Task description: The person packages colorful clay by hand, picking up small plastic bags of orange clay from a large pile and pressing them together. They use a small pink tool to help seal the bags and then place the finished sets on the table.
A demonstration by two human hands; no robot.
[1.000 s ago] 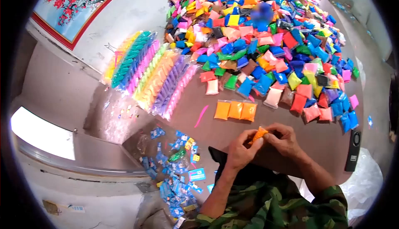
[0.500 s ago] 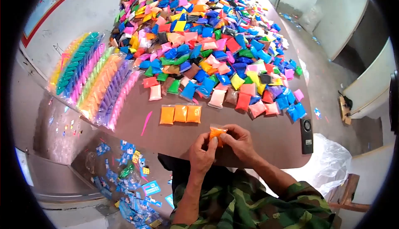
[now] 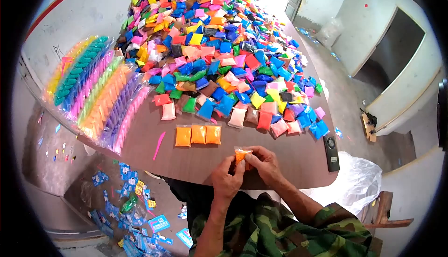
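Note:
A small clear packet with orange contents (image 3: 241,154) is pinched between both hands above the table's near edge. My left hand (image 3: 227,177) grips its left side, thumb and fingers together. On the right side, my right hand (image 3: 265,164) holds it with thumb and bent fingers. Left of the hands, three orange packets (image 3: 199,135) lie flat in a row on the brown table (image 3: 186,163). A pink plastic stick (image 3: 159,145) lies left of that row. Beyond them spreads a large heap of packets (image 3: 210,47) in many colours.
Long clear bags of coloured twisted strips (image 3: 93,89) lie at the table's left. A black remote-like device (image 3: 332,154) lies by the right edge. Blue printed wrappers (image 3: 135,229) litter the floor at lower left; clear plastic sheeting (image 3: 354,182) is at lower right.
The camera view has shifted, so the table and heap appear further left. Both hands still hold the orange packet, with little change in their grip.

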